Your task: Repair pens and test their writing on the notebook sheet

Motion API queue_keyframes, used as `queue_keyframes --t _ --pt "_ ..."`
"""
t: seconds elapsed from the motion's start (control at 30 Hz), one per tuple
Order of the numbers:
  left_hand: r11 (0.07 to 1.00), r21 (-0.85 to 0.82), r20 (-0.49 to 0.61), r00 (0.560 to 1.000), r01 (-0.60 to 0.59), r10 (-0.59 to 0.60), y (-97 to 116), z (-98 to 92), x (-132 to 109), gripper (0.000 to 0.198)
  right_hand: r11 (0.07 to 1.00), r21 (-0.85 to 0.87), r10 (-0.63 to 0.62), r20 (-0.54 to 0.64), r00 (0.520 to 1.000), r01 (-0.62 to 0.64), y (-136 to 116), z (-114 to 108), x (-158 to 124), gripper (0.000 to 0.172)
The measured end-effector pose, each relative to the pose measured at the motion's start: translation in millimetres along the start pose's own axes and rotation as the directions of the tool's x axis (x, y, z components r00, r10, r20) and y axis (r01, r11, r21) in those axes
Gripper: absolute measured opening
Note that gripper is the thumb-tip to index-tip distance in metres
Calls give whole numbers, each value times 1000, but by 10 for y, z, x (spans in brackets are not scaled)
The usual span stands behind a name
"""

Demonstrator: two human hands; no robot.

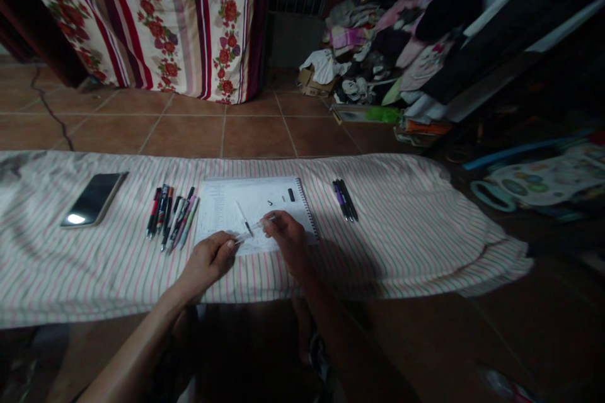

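Observation:
My left hand [210, 259] and my right hand [287, 240] both pinch a clear pen barrel [253, 227] between them, held just over a white spiral notebook [222, 204]. A thin ink refill [244, 219] lies on the page beside it. Small dark pen parts [291, 195] rest near the notebook's top right. The notebook lies on a pink-striped cloth [416, 239]. A row of several pens [171, 215] lies left of the notebook. A few dark and purple pens [345, 199] lie to its right.
A black phone [93, 199] lies on the cloth at far left. Brown floor tiles [255, 132] stretch beyond the cloth to a floral curtain [165, 19]. A pile of clothes [401, 38] and a cardboard box [314, 83] sit at back right.

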State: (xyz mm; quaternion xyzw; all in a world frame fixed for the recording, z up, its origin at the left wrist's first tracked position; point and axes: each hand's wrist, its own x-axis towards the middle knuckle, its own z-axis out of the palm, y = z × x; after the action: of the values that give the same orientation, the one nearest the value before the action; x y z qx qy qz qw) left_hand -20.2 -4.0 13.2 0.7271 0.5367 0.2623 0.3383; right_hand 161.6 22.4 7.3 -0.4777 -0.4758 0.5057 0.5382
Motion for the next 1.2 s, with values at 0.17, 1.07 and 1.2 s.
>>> queue_keyframes --t 0.17,1.07,1.2 --pt "1000 6 -19 1000 9 -9 -7 13 -5 31 1000 9 -1 56 998 1 44 0 -4 17" --pt "1000 16 0 1000 7 -7 34 102 -9 31 996 -5 -85 167 982 87 91 58 -42 22" --pt "1000 22 -6 1000 5 -5 33 104 -9 31 996 -5 -85 162 983 87 77 57 -45 20"
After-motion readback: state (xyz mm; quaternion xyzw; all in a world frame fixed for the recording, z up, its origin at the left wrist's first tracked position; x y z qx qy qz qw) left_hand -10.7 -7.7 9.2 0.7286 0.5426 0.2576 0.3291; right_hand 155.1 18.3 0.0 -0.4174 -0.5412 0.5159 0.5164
